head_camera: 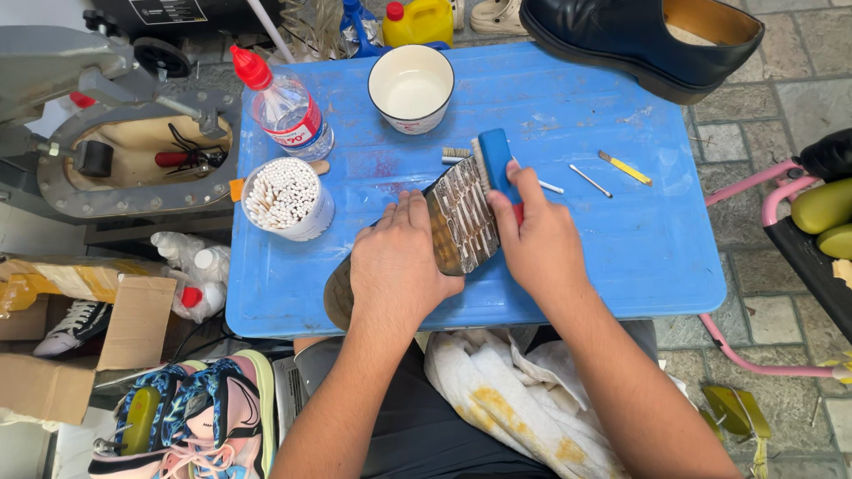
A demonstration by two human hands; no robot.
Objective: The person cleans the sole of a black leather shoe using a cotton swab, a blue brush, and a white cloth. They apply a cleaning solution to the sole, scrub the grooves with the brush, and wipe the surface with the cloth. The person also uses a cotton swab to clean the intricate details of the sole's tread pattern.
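Observation:
My left hand (396,266) clasps a shoe (458,222) turned sole up on the blue table (621,239), covering its middle; the ridged forefoot sole and the heel end stick out on either side. My right hand (540,241) grips a blue-handled brush (493,162) and presses its bristles against the sole's right edge. Both forearms reach in from the bottom of the view.
On the table stand a tub of cotton swabs (287,197), a clear bottle with a red cap (286,108), a white bowl (411,87), a black dress shoe (643,37) and small tools (625,167). A stained cloth (515,399) lies on my lap. Colourful sneakers (200,417) sit at lower left.

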